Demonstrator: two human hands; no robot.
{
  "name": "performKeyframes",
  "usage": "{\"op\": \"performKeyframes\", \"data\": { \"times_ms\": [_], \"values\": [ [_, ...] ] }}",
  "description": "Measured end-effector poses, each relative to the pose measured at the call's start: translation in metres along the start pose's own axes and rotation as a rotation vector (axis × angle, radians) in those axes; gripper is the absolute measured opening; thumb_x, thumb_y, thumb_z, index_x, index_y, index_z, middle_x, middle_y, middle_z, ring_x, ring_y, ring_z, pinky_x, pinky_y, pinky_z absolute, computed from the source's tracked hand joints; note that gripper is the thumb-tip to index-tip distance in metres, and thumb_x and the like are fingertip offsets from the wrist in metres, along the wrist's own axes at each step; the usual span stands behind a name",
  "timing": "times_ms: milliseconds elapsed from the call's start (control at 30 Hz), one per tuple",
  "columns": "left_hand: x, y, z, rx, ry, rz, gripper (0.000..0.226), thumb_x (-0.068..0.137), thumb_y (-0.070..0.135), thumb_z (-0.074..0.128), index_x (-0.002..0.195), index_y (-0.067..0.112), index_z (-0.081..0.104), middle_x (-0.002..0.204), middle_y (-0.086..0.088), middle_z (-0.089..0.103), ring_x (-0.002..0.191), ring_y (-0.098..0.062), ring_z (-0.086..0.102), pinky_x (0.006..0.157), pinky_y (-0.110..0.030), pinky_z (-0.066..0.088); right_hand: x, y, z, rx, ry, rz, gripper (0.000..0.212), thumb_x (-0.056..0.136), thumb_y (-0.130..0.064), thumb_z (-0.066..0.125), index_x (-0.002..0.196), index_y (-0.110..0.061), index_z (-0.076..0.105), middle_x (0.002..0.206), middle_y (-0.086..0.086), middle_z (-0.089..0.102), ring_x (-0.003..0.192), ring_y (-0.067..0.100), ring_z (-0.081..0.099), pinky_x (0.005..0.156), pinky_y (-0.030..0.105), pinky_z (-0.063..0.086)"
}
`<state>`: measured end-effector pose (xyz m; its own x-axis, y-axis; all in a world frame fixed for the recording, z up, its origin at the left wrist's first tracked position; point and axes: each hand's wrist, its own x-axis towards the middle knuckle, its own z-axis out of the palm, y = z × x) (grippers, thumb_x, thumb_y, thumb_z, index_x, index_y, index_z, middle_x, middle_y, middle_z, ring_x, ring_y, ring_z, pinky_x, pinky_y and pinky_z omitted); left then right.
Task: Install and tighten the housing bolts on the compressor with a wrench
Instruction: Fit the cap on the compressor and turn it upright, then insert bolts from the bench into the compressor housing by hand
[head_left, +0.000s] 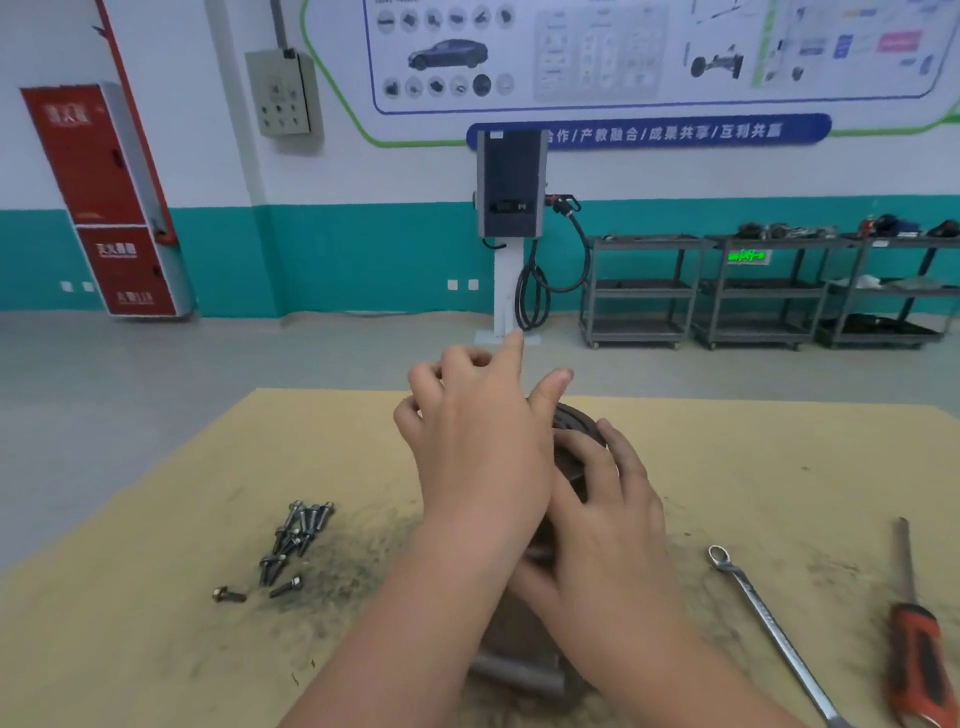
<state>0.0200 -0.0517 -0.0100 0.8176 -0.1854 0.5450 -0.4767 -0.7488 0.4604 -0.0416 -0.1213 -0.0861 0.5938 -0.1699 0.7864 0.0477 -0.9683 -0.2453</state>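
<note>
The dark compressor (521, 673) stands on the tan mat (156, 623), mostly hidden behind my hands; its round pulley end (570, 419) shows at the top. My right hand (610, 512) rests on the pulley with fingers laid across it. My left hand (478, 436) hovers above the compressor, fingers loosely curled and index finger out; I see nothing in it. Several housing bolts (298, 530) lie in a pile to the left, with two loose ones (229, 594) nearer me. The silver wrench (769, 618) lies on the mat to the right, untouched.
A tool with an orange-and-black handle (917, 649) lies at the far right of the mat. Dark grit is smeared around the compressor. Beyond the mat are a grey floor, a charging post (511, 192) and metal shelf carts (753, 291).
</note>
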Motion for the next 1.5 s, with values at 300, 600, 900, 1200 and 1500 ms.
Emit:
{"op": "performKeyframes", "data": {
  "times_ms": [300, 600, 900, 1200, 1500],
  "values": [
    [0.028, -0.152, -0.015, -0.2, -0.049, -0.21, 0.033, 0.103, 0.024, 0.04, 0.127, 0.014, 0.062, 0.125, -0.015, 0.063, 0.117, -0.036, 0.054, 0.102, -0.041, 0.04, -0.009, 0.001, -0.002, 0.051, -0.082, 0.002, 0.059, 0.084, -0.06, 0.049, 0.14, -0.047, 0.035, 0.143, -0.006, 0.036, 0.145, 0.024, 0.021, 0.11, 0.043, 0.026],
    [-0.018, -0.276, -0.009, 0.141, -0.518, -0.466, 0.041, 0.092, 0.002, 0.049, 0.13, 0.013, 0.06, 0.13, -0.011, 0.063, 0.123, -0.028, 0.056, 0.097, -0.027, 0.041, -0.021, 0.019, 0.004, 0.295, -0.038, 0.127, 0.069, 0.089, -0.071, 0.037, 0.149, -0.051, 0.011, 0.159, -0.013, 0.011, 0.147, 0.003, 0.01, 0.117, 0.023, 0.015],
    [-0.035, -0.277, -0.004, 0.03, -0.352, -0.459, 0.016, 0.087, -0.001, 0.064, 0.095, 0.009, 0.072, 0.103, -0.01, 0.071, 0.099, -0.028, 0.061, 0.077, -0.025, 0.037, -0.044, 0.151, -0.02, -0.356, -0.532, 1.065, 0.05, 0.089, -0.05, 0.06, 0.077, -0.002, 0.054, 0.076, 0.017, 0.058, 0.081, 0.033, 0.061, 0.06, 0.032, 0.038],
    [-0.037, -0.229, -0.009, -0.359, -0.124, -0.356, 0.021, 0.087, -0.008, 0.064, 0.082, 0.013, 0.068, 0.077, 0.005, 0.07, 0.064, 0.004, 0.064, 0.058, -0.004, 0.041, -0.05, 0.152, -0.008, -0.34, -0.573, 0.96, 0.045, 0.096, -0.037, 0.052, 0.063, -0.006, 0.053, 0.059, 0.011, 0.056, 0.058, 0.025, 0.054, 0.048, 0.028, 0.029],
    [-0.055, -0.112, -0.019, -0.922, -0.134, -0.053, 0.027, 0.077, 0.002, 0.076, 0.072, 0.028, 0.08, 0.094, 0.018, 0.066, 0.088, 0.004, 0.067, 0.077, -0.005, 0.048, -0.043, 0.068, -0.002, 0.907, -0.034, 0.817, 0.013, 0.088, -0.042, 0.064, 0.085, -0.033, 0.055, 0.058, -0.001, 0.04, 0.039, 0.009, 0.031, 0.042, 0.018, 0.029]
  ]
}}
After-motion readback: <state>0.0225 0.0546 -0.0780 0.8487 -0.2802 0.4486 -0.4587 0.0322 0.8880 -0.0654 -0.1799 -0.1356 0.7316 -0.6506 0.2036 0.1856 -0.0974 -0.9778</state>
